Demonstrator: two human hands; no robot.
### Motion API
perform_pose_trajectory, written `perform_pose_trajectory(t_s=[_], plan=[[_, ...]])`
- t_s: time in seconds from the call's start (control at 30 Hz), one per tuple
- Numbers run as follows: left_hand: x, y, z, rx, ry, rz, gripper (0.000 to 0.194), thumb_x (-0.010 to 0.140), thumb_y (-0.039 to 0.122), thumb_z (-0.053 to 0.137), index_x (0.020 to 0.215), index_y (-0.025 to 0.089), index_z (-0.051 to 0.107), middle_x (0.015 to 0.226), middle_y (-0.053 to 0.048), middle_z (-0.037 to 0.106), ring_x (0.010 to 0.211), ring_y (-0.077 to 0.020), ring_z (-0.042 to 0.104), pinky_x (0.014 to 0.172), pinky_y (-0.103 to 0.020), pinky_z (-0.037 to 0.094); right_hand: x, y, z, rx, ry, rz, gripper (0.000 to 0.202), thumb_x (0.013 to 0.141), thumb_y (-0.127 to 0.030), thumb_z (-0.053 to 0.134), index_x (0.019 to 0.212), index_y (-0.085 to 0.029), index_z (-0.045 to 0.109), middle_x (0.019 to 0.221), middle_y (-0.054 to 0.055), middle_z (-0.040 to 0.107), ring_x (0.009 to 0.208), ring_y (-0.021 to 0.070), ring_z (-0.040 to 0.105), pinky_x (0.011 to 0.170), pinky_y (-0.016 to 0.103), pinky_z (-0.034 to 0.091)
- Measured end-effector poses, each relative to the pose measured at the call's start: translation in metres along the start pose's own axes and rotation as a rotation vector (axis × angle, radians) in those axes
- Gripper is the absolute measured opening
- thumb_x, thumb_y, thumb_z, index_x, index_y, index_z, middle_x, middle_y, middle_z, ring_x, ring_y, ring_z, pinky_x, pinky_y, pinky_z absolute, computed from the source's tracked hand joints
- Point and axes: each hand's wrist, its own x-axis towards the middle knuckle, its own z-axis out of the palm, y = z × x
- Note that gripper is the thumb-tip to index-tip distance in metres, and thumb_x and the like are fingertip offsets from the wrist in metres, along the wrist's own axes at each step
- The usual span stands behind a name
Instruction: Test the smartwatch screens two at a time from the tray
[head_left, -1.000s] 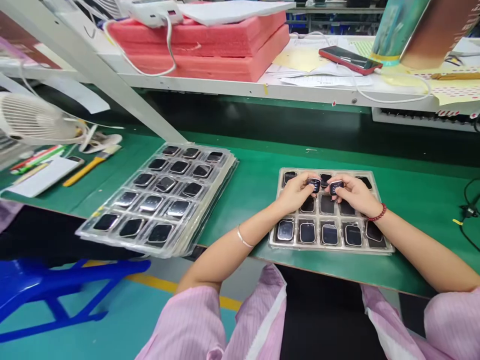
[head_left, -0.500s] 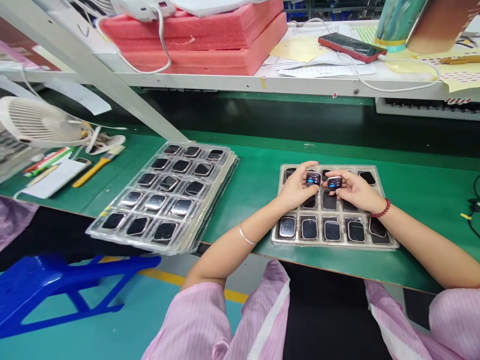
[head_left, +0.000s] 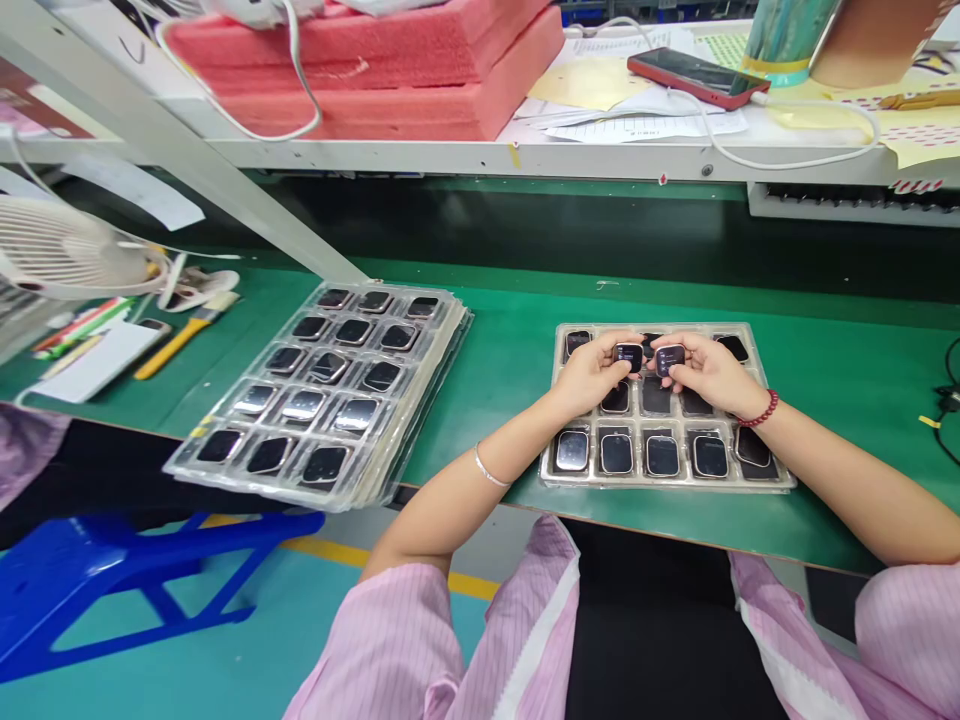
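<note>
Left grip [head_left: 586,378]: first watch [head_left: 628,354] pinched over tray [head_left: 667,487]. Right grip [head_left: 712,378]: second watch [head_left: 669,356] pinched likewise. Stacked trays [head_left: 411,408] placed left of tray.

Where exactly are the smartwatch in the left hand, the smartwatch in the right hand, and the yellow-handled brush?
Smartwatch [head_left: 630,355] in the left hand [head_left: 584,378]: head view, on its screen.
Smartwatch [head_left: 670,356] in the right hand [head_left: 715,373]: head view, on its screen.
Yellow-handled brush [head_left: 175,345]: head view, on its handle.
</note>
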Motion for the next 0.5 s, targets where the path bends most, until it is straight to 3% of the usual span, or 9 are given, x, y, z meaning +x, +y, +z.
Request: perform_pose_trajectory(t_s=[0.13, 0.3, 0.5], plan=[[0.0008, -0.0007, -0.0020, 0.017, 0.024, -0.021, 0.037, 0.092, 0.041, 0.054, 0.116, 0.016, 0.065, 0.116, -0.013, 0.071, 0.073, -0.0170, 0.071, 0.056, -0.024, 0.051, -0.0005, -0.0019, -0.0015, 0.052, -0.013, 0.030, 0.037, 0.091, -0.049, 0.061, 0.107, -0.017, 0.067, 0.092, 0.011, 0.075, 0.066, 0.0172, 0.071, 0.056, 0.028, 0.059], [0.0012, -0.0041, -0.0002, -0.004, 0.020, 0.058, 0.043, 0.076, 0.014, 0.066, 0.118, 0.016, 0.061, 0.119, -0.009, 0.069, 0.096, -0.0184, 0.069, 0.083, -0.030, 0.058, 0.0002, 0.0002, 0.0004, -0.013, 0.000, -0.039, 0.040, 0.078, -0.023, 0.070, 0.117, -0.021, 0.063, 0.104, 0.008, 0.074, 0.075, 0.0177, 0.071, 0.058, 0.027, 0.058], [-0.0004, 0.0003, 0.0016, 0.005, 0.018, 0.077, 0.041, 0.074, 0.012, 0.065, 0.115, 0.015, 0.062, 0.114, -0.009, 0.070, 0.095, -0.0184, 0.070, 0.085, -0.031, 0.059, -0.0012, -0.0001, 0.0010, -0.050, -0.017, -0.061, 0.047, 0.073, -0.017, 0.066, 0.120, -0.020, 0.063, 0.108, 0.009, 0.074, 0.079, 0.0195, 0.072, 0.062, 0.029, 0.059]])
